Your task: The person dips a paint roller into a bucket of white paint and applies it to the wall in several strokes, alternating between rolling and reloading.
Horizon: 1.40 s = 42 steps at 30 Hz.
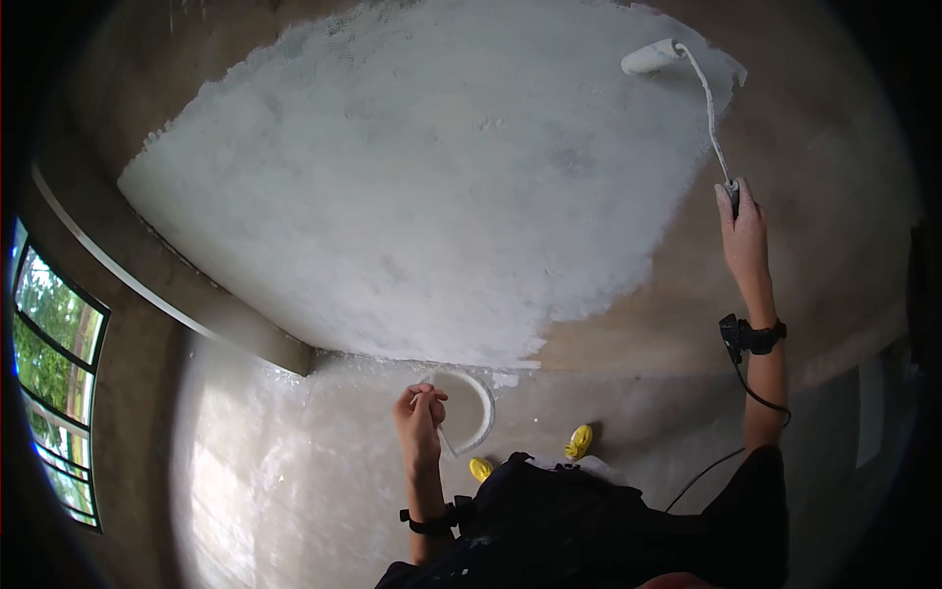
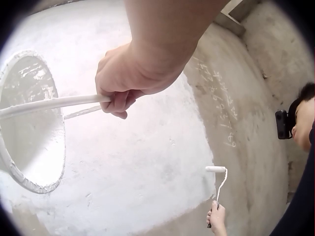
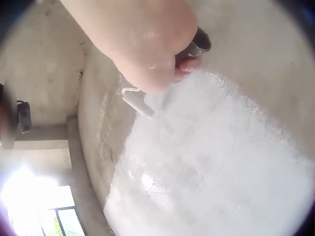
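Observation:
My right hand (image 1: 746, 231) grips the dark handle (image 3: 197, 44) of a paint roller (image 1: 652, 58). Its white sleeve lies against the wall, near the upper right edge of a large white painted patch (image 1: 422, 196). A bent, paint-coated rod joins the sleeve to the handle. Down low, my left hand (image 1: 421, 417) holds a white bucket (image 1: 483, 412) by its handle; the fingers curl round the handle in the left wrist view (image 2: 115, 91). White paint coats the bucket's rim and inner wall (image 2: 37, 169).
Bare brown-grey wall (image 1: 824, 167) borders the painted patch on the right. A concrete ledge (image 1: 226, 314) juts out at the left, with a barred window (image 1: 59, 363) beyond it. Yellow shoes (image 1: 579, 442) stand on the floor (image 1: 294, 471). A cable (image 1: 702, 479) runs from the right wrist.

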{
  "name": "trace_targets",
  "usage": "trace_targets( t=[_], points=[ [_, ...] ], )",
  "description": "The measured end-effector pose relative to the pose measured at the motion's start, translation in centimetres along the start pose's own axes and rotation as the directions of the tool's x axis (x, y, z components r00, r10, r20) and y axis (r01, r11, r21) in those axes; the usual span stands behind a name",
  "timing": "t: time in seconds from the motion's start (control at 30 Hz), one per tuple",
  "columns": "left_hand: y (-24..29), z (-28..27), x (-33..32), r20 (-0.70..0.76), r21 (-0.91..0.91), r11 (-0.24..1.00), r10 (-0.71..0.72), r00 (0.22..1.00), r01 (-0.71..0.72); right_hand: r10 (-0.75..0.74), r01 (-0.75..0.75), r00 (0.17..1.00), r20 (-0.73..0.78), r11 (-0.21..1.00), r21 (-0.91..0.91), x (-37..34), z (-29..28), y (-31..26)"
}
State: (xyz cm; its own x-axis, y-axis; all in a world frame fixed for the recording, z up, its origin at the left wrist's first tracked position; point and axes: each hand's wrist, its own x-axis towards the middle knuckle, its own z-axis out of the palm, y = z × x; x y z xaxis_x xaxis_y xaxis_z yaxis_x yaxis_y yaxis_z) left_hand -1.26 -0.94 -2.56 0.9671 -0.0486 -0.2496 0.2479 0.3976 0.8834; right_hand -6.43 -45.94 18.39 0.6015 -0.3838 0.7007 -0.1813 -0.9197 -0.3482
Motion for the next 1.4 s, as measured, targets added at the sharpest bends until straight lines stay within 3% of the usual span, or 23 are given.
trace_targets(
  t=[0.03, 0.1, 0.23, 0.3, 0.43, 0.53, 0.63, 0.7, 0.73, 0.8, 0.83, 0.93, 1.0, 1.07, 1.13, 1.2, 1.27, 1.3, 1.4],
  points=[
    [0.1, 0.0, 0.1, 0.003, -0.001, 1.000, 0.002, 1.000, -0.002, -0.001, 0.001, 1.000, -0.004, 1.000, -0.001, 0.1, 0.1, 0.2],
    [-0.1, -0.3, 0.0, 0.018, -0.012, 1.000, 0.021, 1.000, -0.021, -0.182, 0.159, 0.973, -0.144, 0.975, -0.157, -0.2, 0.6, 0.9],
    [-0.1, -0.1, -0.5, 0.028, -0.001, 0.999, 0.045, 0.999, -0.045, -0.315, 0.256, 0.942, -0.116, 0.898, -0.357, -0.1, 0.7, 1.1],
    [-0.4, -0.2, -0.5, 0.016, 0.008, 0.999, 0.031, 0.999, -0.031, -0.526, 0.407, 0.833, -0.170, 0.792, -0.455, 0.0, 1.2, 1.9],
    [-0.6, 0.1, -1.2, 0.021, 0.004, 0.999, 0.042, 0.999, -0.042, -0.531, 0.407, 0.839, -0.118, 0.757, -0.510, 0.0, 1.6, 1.8],
    [-1.2, -0.4, -1.0, 0.030, 0.012, 0.999, 0.051, 0.998, -0.052, -0.592, 0.453, 0.798, -0.114, 0.714, -0.533, 0.0, 1.8, 1.7],
    [-1.3, -0.6, -1.1, 0.026, 0.020, 0.999, 0.044, 0.999, -0.045, -0.495, 0.405, 0.868, -0.046, 0.758, -0.511, -0.2, 2.2, 2.0],
    [-1.2, -0.6, -1.2, 0.019, 0.014, 0.999, 0.049, 0.999, -0.049, -0.610, 0.471, 0.780, -0.137, 0.718, -0.513, 0.2, 2.3, 2.1],
    [-1.1, -0.5, -1.2, 0.018, 0.013, 0.999, 0.050, 0.999, -0.050, -0.611, 0.472, 0.779, -0.138, 0.718, -0.512, 0.3, 2.4, 2.1],
    [-1.0, -0.6, -1.4, 0.031, 0.022, 0.999, 0.049, 0.998, -0.049, -0.505, 0.397, 0.858, -0.094, 0.769, -0.500, 0.1, 2.6, 2.0],
    [-1.0, -0.7, -1.5, 0.031, 0.025, 0.999, 0.047, 0.998, -0.047, -0.502, 0.396, 0.860, -0.093, 0.771, -0.499, -0.1, 2.5, 1.8],
    [-0.5, -0.5, -1.1, 0.008, 0.014, 0.998, 0.066, 0.998, -0.066, -0.440, 0.376, 0.887, -0.142, 0.865, -0.333, -0.7, 2.7, 0.4],
    [-0.2, -0.8, -0.9, -0.008, 0.026, 0.998, 0.064, 0.998, -0.064, -0.077, 0.079, 0.997, -0.022, 0.992, 0.103, -1.9, 2.9, -1.1],
    [-0.4, -1.4, -0.5, -0.023, 0.015, 0.998, 0.055, 0.998, -0.054, -0.038, 0.041, 0.999, -0.021, 0.983, 0.178, -2.4, 3.3, -2.6],
    [-0.7, -1.7, -0.5, -0.031, 0.023, 1.000, 0.013, 0.999, -0.013, 0.140, -0.158, 0.987, 0.075, 0.892, 0.423, -3.1, 3.7, -2.3],
    [-1.3, -2.2, -0.8, -0.013, 0.022, 0.999, 0.043, 0.999, -0.043, 0.250, -0.356, 0.934, 0.253, 0.689, 0.632, -3.5, 3.4, -3.7],
    [-1.2, -2.0, -1.3, -0.047, 0.011, 1.000, 0.012, 0.999, -0.012, 0.230, -0.383, 0.924, 0.307, 0.601, 0.701, -3.2, 3.7, -3.6],
    [-1.1, -1.7, -1.7, -0.061, 0.025, 1.000, 0.019, 0.998, -0.018, 0.204, -0.411, 0.911, 0.357, 0.488, 0.770, -3.1, 4.2, -3.0],
    [-0.5, -0.4, -0.6, -0.104, 0.021, 1.000, 0.024, 0.994, -0.022, 0.213, -0.456, 0.890, 0.403, 0.434, 0.777, -2.0, 7.4, -3.4]
  ],
)
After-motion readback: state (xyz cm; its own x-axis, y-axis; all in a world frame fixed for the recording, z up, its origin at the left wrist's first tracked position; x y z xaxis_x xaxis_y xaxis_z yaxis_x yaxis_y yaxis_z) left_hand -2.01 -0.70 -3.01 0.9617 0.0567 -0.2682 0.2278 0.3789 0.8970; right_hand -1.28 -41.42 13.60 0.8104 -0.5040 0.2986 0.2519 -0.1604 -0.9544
